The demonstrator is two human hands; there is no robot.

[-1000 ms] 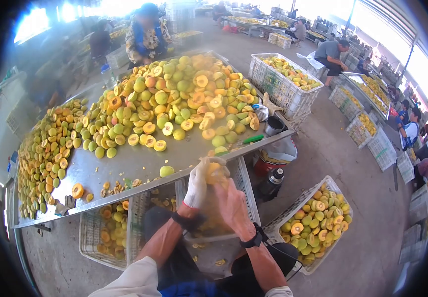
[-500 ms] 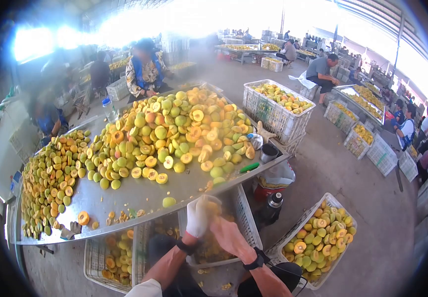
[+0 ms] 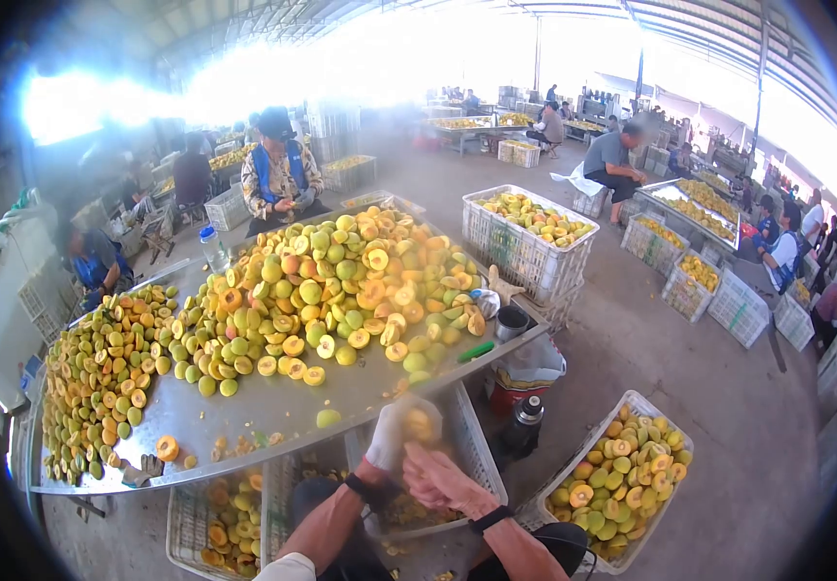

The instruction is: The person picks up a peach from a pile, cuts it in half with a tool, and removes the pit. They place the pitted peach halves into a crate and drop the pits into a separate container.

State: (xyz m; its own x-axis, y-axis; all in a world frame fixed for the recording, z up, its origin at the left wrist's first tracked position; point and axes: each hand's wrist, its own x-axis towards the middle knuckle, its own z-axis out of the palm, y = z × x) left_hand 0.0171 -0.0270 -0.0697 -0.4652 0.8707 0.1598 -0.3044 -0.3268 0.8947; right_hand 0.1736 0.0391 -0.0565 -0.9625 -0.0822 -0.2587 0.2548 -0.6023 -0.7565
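Observation:
My left hand [image 3: 388,438], in a white glove, is closed around a blurred yellow peach half [image 3: 422,423] above a white crate [image 3: 478,436] between my knees. Close beside it, my bare right hand [image 3: 441,478] is curled with the thumb toward the peach half; whatever its fingers grip is hidden. Ahead of both hands, a large heap of halved yellow-green peaches [image 3: 331,281] covers much of the metal table [image 3: 273,412]. A single peach half [image 3: 328,418] lies at the table's near edge.
A green-handled tool [image 3: 476,351] and a metal cup [image 3: 511,322] are at the table's right corner. A black thermos [image 3: 523,426] stands below. Crates of peaches flank me, one right [image 3: 622,474], one left [image 3: 234,523]. A person [image 3: 281,174] sits across the table.
The view has shifted slightly. My left hand has turned so the peach half shows, and my right hand has drawn into a tighter curl. The person opposite has raised their head and hands.

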